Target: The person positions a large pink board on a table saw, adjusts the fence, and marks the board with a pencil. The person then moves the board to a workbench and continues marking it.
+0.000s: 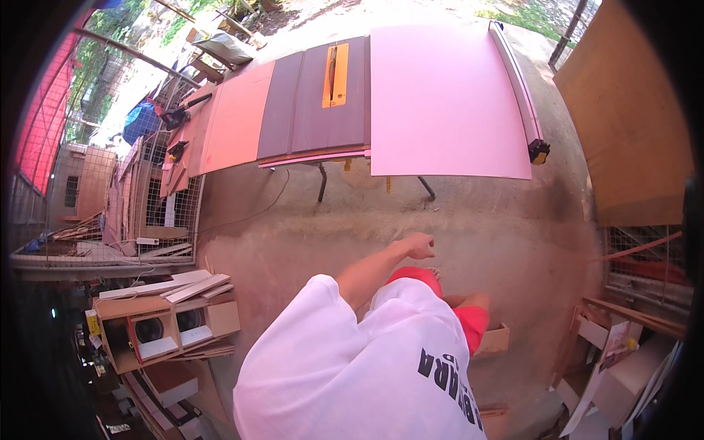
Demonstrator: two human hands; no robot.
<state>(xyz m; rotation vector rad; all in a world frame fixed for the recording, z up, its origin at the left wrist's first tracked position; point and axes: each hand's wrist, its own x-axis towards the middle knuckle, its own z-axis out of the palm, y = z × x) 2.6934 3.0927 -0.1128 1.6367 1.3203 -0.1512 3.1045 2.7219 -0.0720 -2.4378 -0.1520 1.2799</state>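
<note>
My left hand (419, 247) hangs over the concrete floor in front of my body, its fingers curled in and nothing visible in them. My right hand does not show; the white shirt (352, 367) and red cloth (473, 323) fill the lower middle. A patch of skin shows beside the red cloth, but I cannot tell which body part it is. Ahead, apart from my hand, stands a table saw (308, 110) with a dark top and an orange blade insert (336, 75). A large pale pink-looking panel (447, 103) covers the right side of its worktop.
A long rail (517, 88) runs along the panel's right edge. An orange-toned board (238, 114) extends the worktop leftward. Open wooden cabinets (165, 330) with loose strips stand at lower left, beside wire mesh. A brown sheet (631, 117) and stacked boards (623, 367) line the right.
</note>
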